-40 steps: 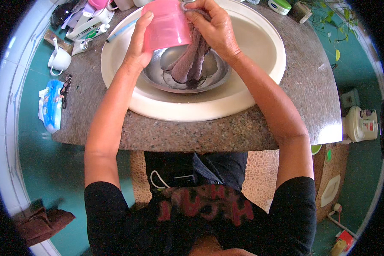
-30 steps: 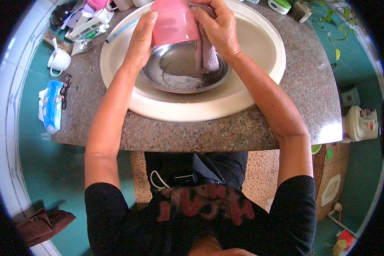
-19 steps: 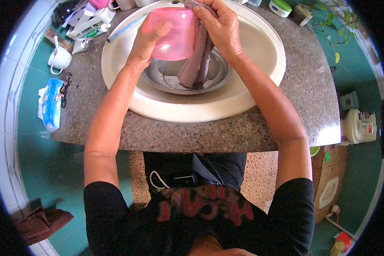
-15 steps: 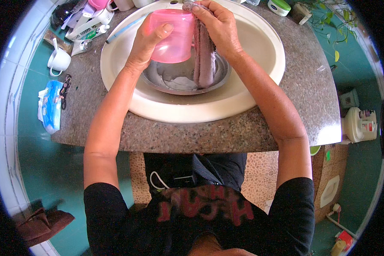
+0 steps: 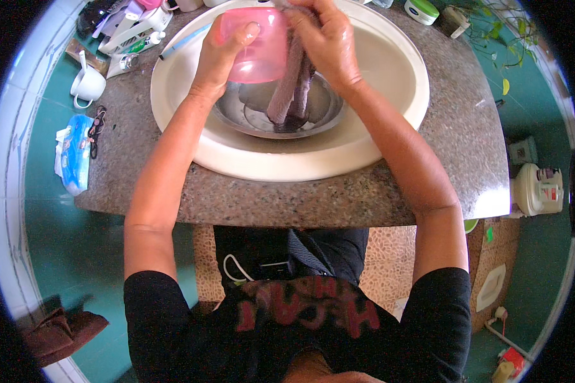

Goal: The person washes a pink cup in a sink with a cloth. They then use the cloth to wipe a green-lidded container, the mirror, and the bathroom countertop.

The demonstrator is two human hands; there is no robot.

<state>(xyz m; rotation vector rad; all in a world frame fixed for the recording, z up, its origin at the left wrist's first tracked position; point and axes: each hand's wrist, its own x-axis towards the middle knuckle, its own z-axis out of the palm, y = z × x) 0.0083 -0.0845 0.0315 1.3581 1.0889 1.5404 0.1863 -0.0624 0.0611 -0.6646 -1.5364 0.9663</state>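
My left hand (image 5: 217,62) is wrapped round a translucent pink plastic cup (image 5: 265,54), its thumb lying on the near side. Beside the cup, my right hand (image 5: 331,50) grips a greyish-mauve cloth (image 5: 289,86) near its upper end. The fingertips are partly cut off by the picture's top edge. From that hand the cloth hangs down into a wide metal basin (image 5: 232,123), its lower end inside the rim. Some water seems to lie in the basin, which stands in the cream oval sink (image 5: 281,167) below both hands.
The sink is set into a speckled stone countertop (image 5: 300,205). Along its left stand a white mug (image 5: 91,86), a blue tissue pack (image 5: 76,159) and several toiletries. A blue toothbrush-like stick (image 5: 185,41) rests across the rim. A green-lidded jar (image 5: 421,11) is at the back right.
The cloth's lower end has swung left and lower sits in the basin, twisted rather than straight. My right hand and the cup have shifted slightly up toward the far side.
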